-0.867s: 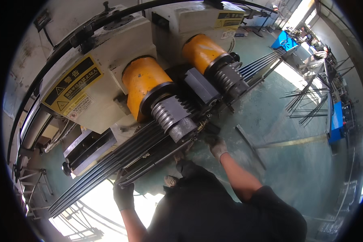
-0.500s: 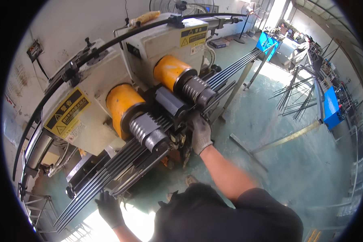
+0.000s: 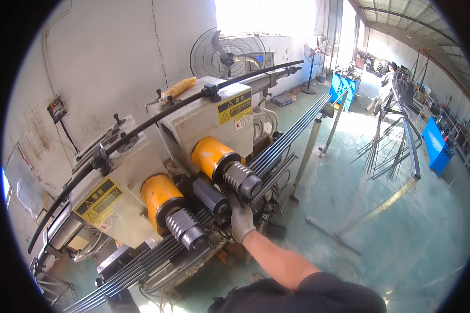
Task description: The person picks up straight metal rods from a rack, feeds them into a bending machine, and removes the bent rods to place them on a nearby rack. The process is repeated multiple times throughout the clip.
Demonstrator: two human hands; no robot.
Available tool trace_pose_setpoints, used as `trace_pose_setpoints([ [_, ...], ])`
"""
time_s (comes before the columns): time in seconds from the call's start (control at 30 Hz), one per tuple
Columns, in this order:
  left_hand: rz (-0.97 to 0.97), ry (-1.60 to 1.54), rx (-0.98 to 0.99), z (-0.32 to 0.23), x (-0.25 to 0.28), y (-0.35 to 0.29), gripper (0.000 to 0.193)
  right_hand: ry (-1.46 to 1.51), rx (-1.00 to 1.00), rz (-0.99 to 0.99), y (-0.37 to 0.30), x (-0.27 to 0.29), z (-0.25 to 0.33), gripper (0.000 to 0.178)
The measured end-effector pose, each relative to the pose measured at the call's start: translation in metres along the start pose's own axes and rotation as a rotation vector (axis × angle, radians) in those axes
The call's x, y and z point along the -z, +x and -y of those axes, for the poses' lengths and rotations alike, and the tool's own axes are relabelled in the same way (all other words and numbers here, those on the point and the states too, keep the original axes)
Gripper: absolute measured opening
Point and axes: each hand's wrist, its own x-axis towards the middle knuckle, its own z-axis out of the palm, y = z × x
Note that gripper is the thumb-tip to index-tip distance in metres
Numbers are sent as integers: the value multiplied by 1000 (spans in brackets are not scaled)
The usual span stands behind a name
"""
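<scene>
right hand (image 3: 242,221): gloved, gripping rods (image 3: 277,154) between ribbed rollers (image 3: 243,179)
left hand: out of view
machine (image 3: 193,125): grey, yellow drums

Open green floor (image 3: 350,219) across the right half of the frame, crossed only by a thin support stand (image 3: 307,156) and a bar lying flat (image 3: 331,236) at centre right. Blocked at centre by two grooved rollers (image 3: 185,229) (image 3: 241,179), with the gloved right hand (image 3: 241,219) wedged between them. Barred from lower left to upper centre by a long bundle of dark tubes (image 3: 282,146). Walled off at left by the machine housings (image 3: 125,177).
</scene>
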Motion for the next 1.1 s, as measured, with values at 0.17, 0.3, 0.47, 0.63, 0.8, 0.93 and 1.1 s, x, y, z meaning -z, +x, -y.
trace_pose_setpoints([
  [0.17, -195, -298, 83, -79, -21, 35, 50, -67, 115, 23, -11, -2, 16, 54],
  [0.3, -213, -186, -7, -119, -51, 69, 31, -19, 42, 7, -2, -3, 15, 49],
  [0.47, -228, -23, -160, -145, -99, 107, 28, -160, 121, 26, 28, -2, 10, 49],
  [0.63, -110, 59, -299, -171, -168, 112, 48, -88, 107, 68, 38, -5, 14, 43],
  [0.8, 57, 128, -331, -192, -226, 119, 52, -203, 29, 108, 49, 7, 8, 48],
  [0.93, 237, 260, -347, -205, -269, 126, 51, -268, 178, 178, 71, 16, -14, 54],
  [1.1, 512, 364, -406, -205, -315, 142, 50, -761, 497, 240, 67, 15, -12, 54],
])
